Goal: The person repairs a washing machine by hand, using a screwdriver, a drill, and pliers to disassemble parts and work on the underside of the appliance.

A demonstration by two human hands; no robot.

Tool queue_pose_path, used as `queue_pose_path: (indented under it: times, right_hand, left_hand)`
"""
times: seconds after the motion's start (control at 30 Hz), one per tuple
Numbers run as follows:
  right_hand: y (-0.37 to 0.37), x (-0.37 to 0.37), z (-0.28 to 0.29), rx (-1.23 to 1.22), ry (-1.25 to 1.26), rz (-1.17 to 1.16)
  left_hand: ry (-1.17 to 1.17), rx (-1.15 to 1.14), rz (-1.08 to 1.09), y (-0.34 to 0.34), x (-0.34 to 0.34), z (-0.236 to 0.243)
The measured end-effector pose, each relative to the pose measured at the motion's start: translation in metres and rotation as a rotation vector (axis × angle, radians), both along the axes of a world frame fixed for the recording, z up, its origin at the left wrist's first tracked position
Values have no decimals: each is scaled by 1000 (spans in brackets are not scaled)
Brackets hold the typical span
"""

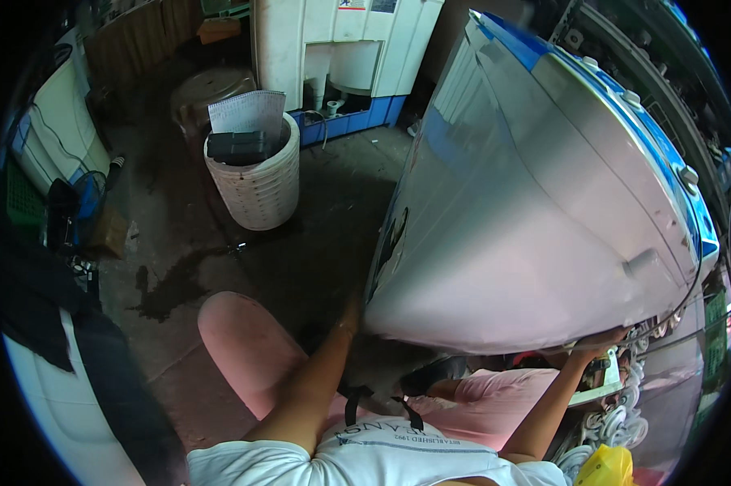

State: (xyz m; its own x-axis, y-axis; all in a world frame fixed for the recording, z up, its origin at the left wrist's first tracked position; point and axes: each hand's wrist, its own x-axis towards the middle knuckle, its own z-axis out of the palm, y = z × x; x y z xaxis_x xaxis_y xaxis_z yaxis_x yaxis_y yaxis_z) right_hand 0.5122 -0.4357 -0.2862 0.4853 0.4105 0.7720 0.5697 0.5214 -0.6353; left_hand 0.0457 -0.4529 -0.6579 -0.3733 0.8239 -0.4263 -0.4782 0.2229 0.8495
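A large white washing machine [527, 219] with a blue-edged top and knobs leans at a tilt in front of me, filling the right half of the view. At its near right edge, my right hand [602, 340] grips the rim of the body, with the fingers partly hidden beneath it. My left hand [352, 314] reaches to the lower left corner of the machine. That hand is dark and its fingers are hidden behind the corner.
A white woven basket [256, 194] holding a black case [237, 147] and a spiral notebook [248, 113] stands left of the machine. Behind it is another white machine with a blue base [357, 121]. A wet patch [171, 283] marks the floor. White hoses [617, 425] lie at lower right.
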Motion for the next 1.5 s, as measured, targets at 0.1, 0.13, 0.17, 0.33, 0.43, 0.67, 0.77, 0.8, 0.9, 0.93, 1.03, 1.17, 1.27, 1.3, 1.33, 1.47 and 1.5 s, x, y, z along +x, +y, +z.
queue_pose_path:
  times: [0.1,0.13,0.17,0.33,0.43,0.67,0.77,0.8,0.9,0.93,1.03,1.17,1.27,1.3,1.33,1.47,1.5]
  right_hand:
    - [-7,-6,-5,39,198,101]
    - [-10,-10,-6,34,132,33]
    - [-16,-16,-9,32,48,-58]
    - [-56,-58,-50,-168,-105,-47]
    - [-71,-69,-71,-356,-13,74]
    - [-70,-55,-72,-453,26,127]
    - [-67,-51,-77,-437,7,55]
    - [-66,-50,-80,-429,41,37]
    - [-66,-50,-86,-364,139,226]
    - [-66,-51,-85,-420,124,178]
    - [-64,-61,-74,-429,152,186]
    - [-51,-87,-32,-449,302,183]
    - [-36,-106,16,-310,243,408]
    - [-29,-110,35,-221,94,460]
    - [-23,-115,54,-223,39,452]
    - [11,-128,123,-10,-112,488]
    - [23,-129,138,35,-138,483]
  left_hand:
    - [-60,-147,3,-7,-11,-39]
    - [-88,-189,-6,-8,-13,-51]
    - [-111,-228,-22,-6,-15,-60]
    - [-230,-351,-118,9,-10,-92]
    - [-288,-392,-165,17,-3,-102]
    - [-498,-295,-196,15,15,-107]
    - [-608,-237,-210,13,15,-102]
    - [-618,-234,-222,13,13,-99]
    - [-642,-225,-255,17,3,-87]
    - [-654,-227,-263,17,2,-81]
    - [-654,-223,-307,24,-12,-56]
    - [-651,-266,-357,16,-30,-13]
    - [-665,-298,-368,-9,-46,21]
    - [-669,-309,-370,-21,-51,32]
    - [-670,-322,-368,-34,-56,45]
    - [-722,-377,-384,-83,-70,94]
    - [-737,-386,-384,-96,-72,105]
